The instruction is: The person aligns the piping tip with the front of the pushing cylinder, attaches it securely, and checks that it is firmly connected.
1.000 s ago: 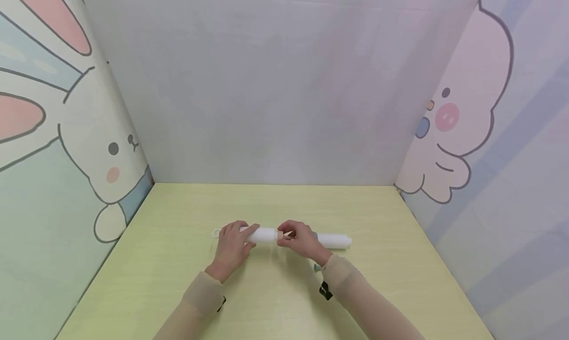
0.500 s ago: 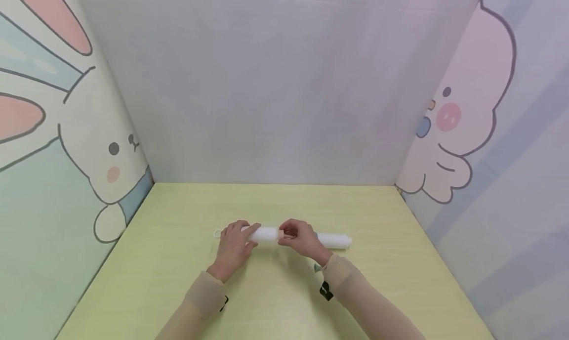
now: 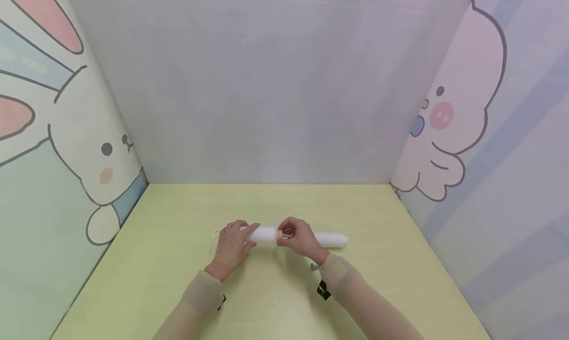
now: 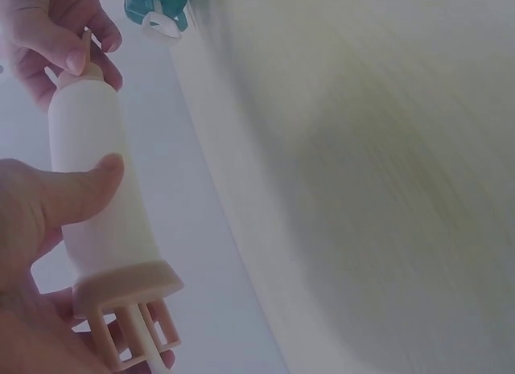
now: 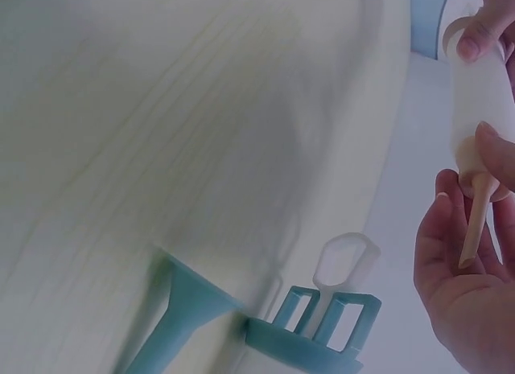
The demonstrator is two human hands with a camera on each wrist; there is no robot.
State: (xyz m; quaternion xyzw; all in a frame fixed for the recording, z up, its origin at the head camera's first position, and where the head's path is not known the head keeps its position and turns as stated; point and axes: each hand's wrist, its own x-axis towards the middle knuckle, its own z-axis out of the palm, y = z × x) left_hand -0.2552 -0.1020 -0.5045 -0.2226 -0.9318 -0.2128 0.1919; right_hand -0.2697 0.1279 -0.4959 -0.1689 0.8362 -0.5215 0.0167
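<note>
Head view | I see left hand wrapped round white tube, held between both hands over the table | right hand pinching peach nozzle at its right end; fingers hide the joint, so I can't judge the fit | teal funnel by right sleeve | second tube lying partly behind right hand

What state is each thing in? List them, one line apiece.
Peach-ended tube: gripped by the left hand.
Peach nozzle: on that tube's end, pinched by the right hand.
Teal-ended tube: lying on the table, not held.
Teal nozzle: lying on its side, not held.
</note>
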